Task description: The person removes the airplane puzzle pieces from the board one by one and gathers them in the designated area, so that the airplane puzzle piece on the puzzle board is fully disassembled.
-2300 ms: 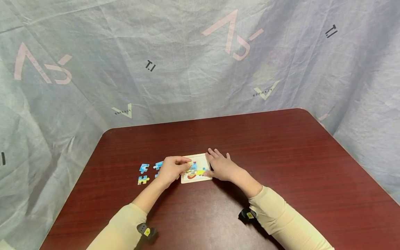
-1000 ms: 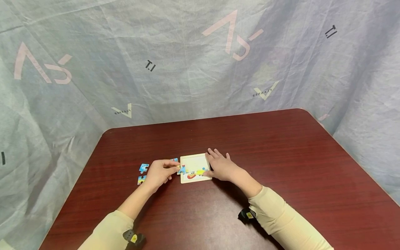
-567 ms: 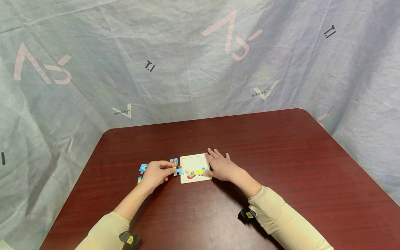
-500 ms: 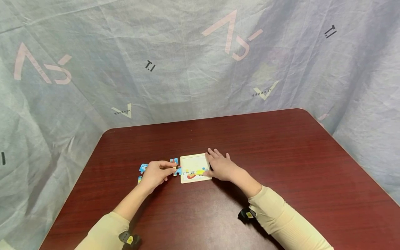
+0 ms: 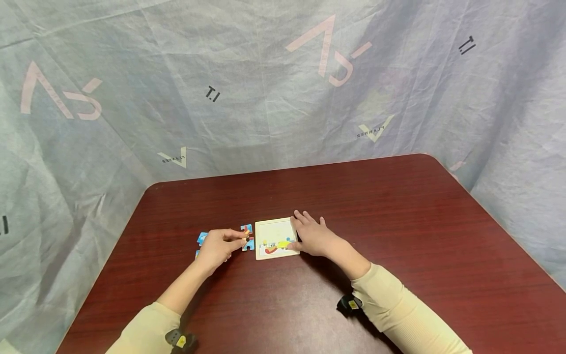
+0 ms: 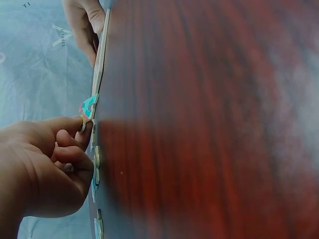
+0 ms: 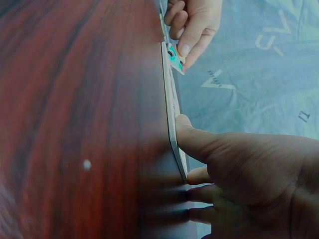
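Note:
My left hand (image 5: 217,248) pinches a blue jigsaw piece (image 5: 249,244) between thumb and fingertips, just left of the wooden puzzle tray (image 5: 274,224). In the left wrist view that jigsaw piece (image 6: 88,106) stands tilted at the fingertips, close over the table. Spread across the tray's right edge is my right hand (image 5: 316,237), fingers straight and thumb resting on the frame. Along the tray's lower part lies a strip of picture in yellow, red and white; the area above it is pale and bare.
Another blue and red jigsaw piece (image 5: 246,229) lies just beyond my left fingertips. More blue pieces (image 5: 202,238) sit at the far left, partly hidden behind the left hand. A dark red table (image 5: 376,206) carries everything, with a grey printed cloth (image 5: 247,123) hanging behind it.
From over the tray, my left hand has drawn back leftward with the pinched jigsaw piece, which is now beside the tray. The right hand and the tray have stayed put.

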Action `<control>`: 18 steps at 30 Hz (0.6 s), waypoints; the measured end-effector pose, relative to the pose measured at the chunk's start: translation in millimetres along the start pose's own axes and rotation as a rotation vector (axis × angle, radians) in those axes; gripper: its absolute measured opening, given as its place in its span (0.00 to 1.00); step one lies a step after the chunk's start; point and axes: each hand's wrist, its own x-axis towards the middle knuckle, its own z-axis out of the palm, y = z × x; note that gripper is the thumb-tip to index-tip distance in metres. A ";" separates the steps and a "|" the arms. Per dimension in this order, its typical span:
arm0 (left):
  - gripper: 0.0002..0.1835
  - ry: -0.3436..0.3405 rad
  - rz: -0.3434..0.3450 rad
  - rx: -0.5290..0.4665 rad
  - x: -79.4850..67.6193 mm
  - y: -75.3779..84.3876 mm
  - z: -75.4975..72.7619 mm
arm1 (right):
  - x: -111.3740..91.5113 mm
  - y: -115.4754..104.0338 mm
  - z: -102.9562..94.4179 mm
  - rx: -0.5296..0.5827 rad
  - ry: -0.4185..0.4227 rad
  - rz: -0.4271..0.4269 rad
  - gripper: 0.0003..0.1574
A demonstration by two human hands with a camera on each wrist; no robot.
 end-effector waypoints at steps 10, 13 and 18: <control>0.08 0.025 0.018 0.102 -0.6 -1.1 -0.3 | -1.2 -1.2 -2.0 0.009 0.000 -0.002 0.51; 0.07 0.029 0.024 0.114 -0.3 -1.4 -0.4 | -0.9 -0.6 -1.1 0.011 0.003 -0.002 0.52; 0.07 0.038 0.028 0.127 0.2 -2.1 0.0 | 0.0 -0.5 -0.3 0.009 0.003 -0.001 0.52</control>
